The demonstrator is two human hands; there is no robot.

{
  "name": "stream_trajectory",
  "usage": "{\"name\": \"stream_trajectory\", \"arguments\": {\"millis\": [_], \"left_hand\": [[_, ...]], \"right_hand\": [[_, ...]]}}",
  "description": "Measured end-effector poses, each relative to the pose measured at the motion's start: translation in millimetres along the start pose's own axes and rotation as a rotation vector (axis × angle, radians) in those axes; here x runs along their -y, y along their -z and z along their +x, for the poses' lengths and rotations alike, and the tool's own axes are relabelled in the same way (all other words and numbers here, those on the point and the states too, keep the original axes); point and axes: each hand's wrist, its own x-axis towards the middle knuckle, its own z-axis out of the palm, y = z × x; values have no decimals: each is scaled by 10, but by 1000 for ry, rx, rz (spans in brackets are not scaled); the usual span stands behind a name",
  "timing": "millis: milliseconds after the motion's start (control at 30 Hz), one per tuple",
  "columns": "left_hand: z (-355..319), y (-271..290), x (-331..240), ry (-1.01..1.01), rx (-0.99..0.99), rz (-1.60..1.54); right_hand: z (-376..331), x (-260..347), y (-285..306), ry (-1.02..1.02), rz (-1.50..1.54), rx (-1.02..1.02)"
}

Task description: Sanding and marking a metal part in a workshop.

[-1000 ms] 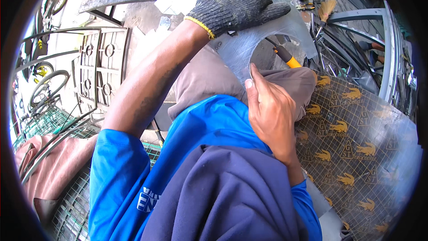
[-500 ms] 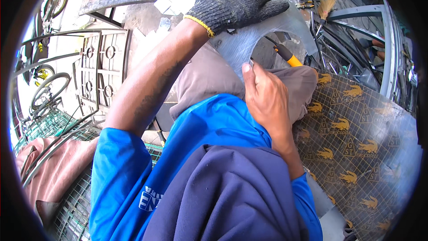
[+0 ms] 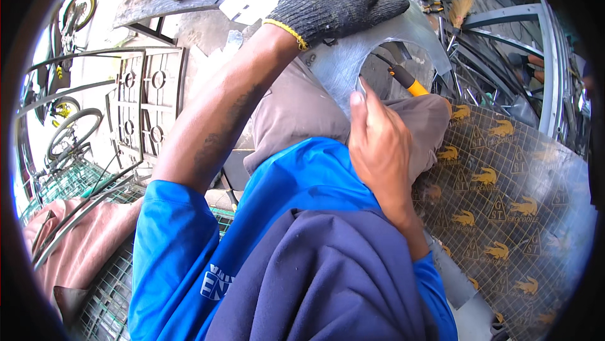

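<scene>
A grey sheet of metal with a large curved cutout leans over my lap. My left hand, in a dark knit glove with a yellow cuff, grips its far left part, thumb stretched along the surface; the other fingertips are hidden. Bare, my right hand is closed at the near tip of the sheet beside the cutout. Between its thumb and forefinger shows a small thin metal piece, whose kind I cannot make out. Through the cutout a tool with a yellow and black handle is visible.
A patterned brown board lies at my right. Metal bars and a curved frame stand beyond it, near a small broom. To the left are a metal gate, bicycles, green wire mesh and a pink cloth.
My right hand has shifted slightly, with its forefinger now extended farther along the cutout's edge. My left hand keeps its place on the sheet. The whole view has moved a little.
</scene>
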Motion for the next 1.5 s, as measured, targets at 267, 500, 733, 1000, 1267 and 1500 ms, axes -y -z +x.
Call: {"name": "stream_trajectory", "arguments": {"millis": [267,500,733,1000,1267,1500], "left_hand": [[-36,-55,13,72,22,-8],[-45,-51,-10,63,-78,-6],[-131,-260,30,-5,-126,53],[-160,-235,-48,58,-12,49],[-143,-300,-57,-38,-147,33],[-235,-350,-6,-159,-150,330]], "right_hand": [[34,11,76,-223,66,118],[57,11,128,-251,67,129],[184,-72,-31,-252,39,165],[265,-144,-56,-299,58,183],[119,-4,99,-271,109,-6],[-162,63,415,-258,21,-136]]}}
